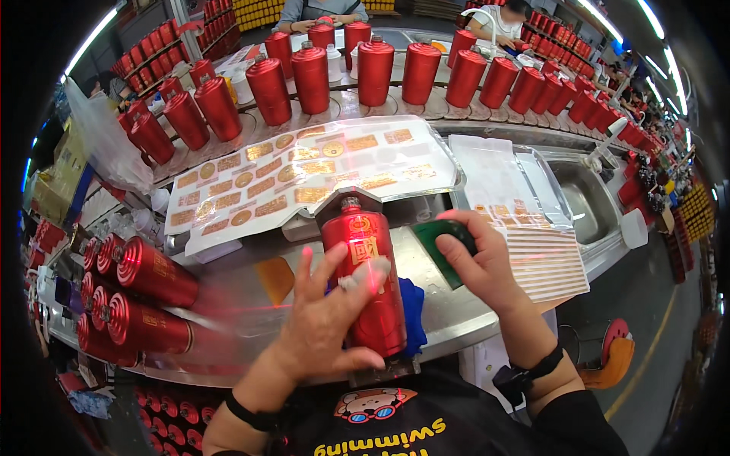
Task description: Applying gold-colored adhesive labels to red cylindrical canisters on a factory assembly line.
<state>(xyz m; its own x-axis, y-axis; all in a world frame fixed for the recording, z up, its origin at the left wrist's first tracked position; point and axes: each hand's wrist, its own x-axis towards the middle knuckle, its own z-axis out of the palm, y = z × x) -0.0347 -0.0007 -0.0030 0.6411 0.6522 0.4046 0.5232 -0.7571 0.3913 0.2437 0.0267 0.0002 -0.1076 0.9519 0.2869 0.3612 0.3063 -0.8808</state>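
A red metallic bottle (384,315) lies in front of me in a metal cradle (336,204), its neck pointing away. Gold characters sit on its upper side. My left hand (319,315) rests over the bottle's left side with fingers spread, and white coverings wrap some fingertips. In my right hand (487,262) is a green scraper (437,254), pinched between thumb and fingers. Its flat blade is to the right of the bottle, apart from it. A blue cloth (411,308) is tucked beside and under the bottle.
A white sheet of gold decals (258,178) lies beyond the cradle; a striped sheet (536,266) is at right, near a sink (582,197). Several red bottles (156,273) lie at left. A conveyor (350,102) carries upright bottles. An amber scraper (274,280) lies nearby. Two people sit opposite.
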